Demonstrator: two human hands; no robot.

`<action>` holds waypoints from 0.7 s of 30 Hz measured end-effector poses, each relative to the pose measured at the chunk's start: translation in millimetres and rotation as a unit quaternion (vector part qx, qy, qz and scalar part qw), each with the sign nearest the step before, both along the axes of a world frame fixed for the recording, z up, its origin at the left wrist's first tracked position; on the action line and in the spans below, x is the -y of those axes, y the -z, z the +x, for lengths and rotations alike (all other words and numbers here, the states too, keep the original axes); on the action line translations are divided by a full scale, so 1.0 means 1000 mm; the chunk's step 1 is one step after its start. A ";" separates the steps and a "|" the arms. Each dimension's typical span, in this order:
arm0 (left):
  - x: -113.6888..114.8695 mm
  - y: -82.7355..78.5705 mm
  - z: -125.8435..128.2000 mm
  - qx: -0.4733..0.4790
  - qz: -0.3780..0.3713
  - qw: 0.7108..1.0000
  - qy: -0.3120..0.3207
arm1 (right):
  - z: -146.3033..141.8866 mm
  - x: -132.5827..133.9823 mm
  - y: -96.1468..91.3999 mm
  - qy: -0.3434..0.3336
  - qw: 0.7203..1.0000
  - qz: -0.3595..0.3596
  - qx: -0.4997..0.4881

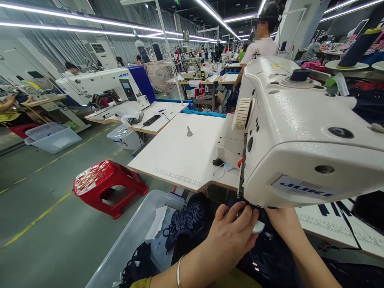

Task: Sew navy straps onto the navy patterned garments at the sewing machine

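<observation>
Here, clocked from mid-view, at five o'clock the left hand [232,232] has its fingers curled closed around a small white rounded object [258,228]! Beneath lies shiny navy-blue fabric [267,260], also at five, below the big white metal sewing machine [300,116] at three. The right hand [279,220], four o'clock, tucks behind the machine's head; its fingers are hidden, grip impossible to tell. Clear plastic bin [115,250] at seven!

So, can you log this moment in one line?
left hand: curled against white item | right hand: partly hidden by sewing machine | navy fabric: beside left hand | plastic bin: holds dark cloth
</observation>
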State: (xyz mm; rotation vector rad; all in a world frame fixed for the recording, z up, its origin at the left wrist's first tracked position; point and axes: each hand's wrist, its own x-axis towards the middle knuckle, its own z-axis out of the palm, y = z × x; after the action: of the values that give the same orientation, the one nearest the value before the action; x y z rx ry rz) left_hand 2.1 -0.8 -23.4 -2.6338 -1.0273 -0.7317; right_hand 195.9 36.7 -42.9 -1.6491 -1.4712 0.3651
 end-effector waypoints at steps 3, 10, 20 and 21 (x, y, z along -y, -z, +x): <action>0.000 -0.001 0.000 -0.001 0.002 1.000 -0.001 | 0.000 -0.004 -0.001 -0.009 1.000 0.002 0.012; 0.001 0.000 0.001 0.006 0.001 1.000 -0.003 | -0.003 -0.003 -0.005 -0.036 0.999 0.020 0.016; 0.001 -0.003 0.002 -0.001 0.002 1.000 -0.007 | -0.001 -0.005 -0.006 0.007 1.000 -0.001 -0.022; 0.001 -0.003 0.002 -0.003 0.005 1.000 -0.009 | -0.001 -0.005 -0.005 0.007 1.000 0.000 -0.025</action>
State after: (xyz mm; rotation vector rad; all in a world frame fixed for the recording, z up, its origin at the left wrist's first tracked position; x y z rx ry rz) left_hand 4.0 -1.6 -20.6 -2.6124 -1.0413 -0.7229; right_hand 195.3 42.1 -37.5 -1.6386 -1.4233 0.3963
